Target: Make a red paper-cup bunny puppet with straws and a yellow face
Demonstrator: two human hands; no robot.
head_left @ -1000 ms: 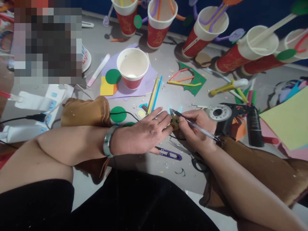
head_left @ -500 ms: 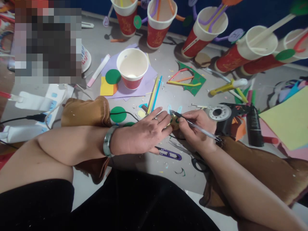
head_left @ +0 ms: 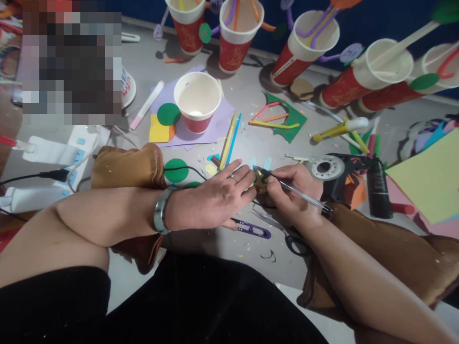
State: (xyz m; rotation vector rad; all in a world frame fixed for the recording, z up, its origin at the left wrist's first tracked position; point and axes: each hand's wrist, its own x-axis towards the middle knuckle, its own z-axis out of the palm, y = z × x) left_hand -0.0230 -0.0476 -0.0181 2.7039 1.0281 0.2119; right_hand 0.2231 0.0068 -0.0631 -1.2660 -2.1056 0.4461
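Observation:
My right hand [head_left: 296,191] is closed around a clear ballpoint pen [head_left: 303,195]. Its dark tip end points left, over a small brownish disc [head_left: 261,184] with light blue strips [head_left: 267,164] sticking up behind it. My left hand [head_left: 211,198], with a ring and a bangle, lies palm down with its thumb apart, its fingertips against the left edge of the disc, partly covering it. Purple thread snips [head_left: 254,229] lie beside the left thumb, their other end hidden under the hand. Scissors [head_left: 297,244] lie partly under my right wrist.
A paper cup [head_left: 198,102] stands on purple paper [head_left: 225,114]; several decorated cups [head_left: 234,43] line the back. Yellow and blue straws [head_left: 229,143], green circles [head_left: 176,170] and green paper scrap [head_left: 292,117] lie around. A black marker [head_left: 379,191] and coloured paper [head_left: 426,177] are at right.
The pen and my right fingers have shifted very slightly over the disc. My left hand stays in place.

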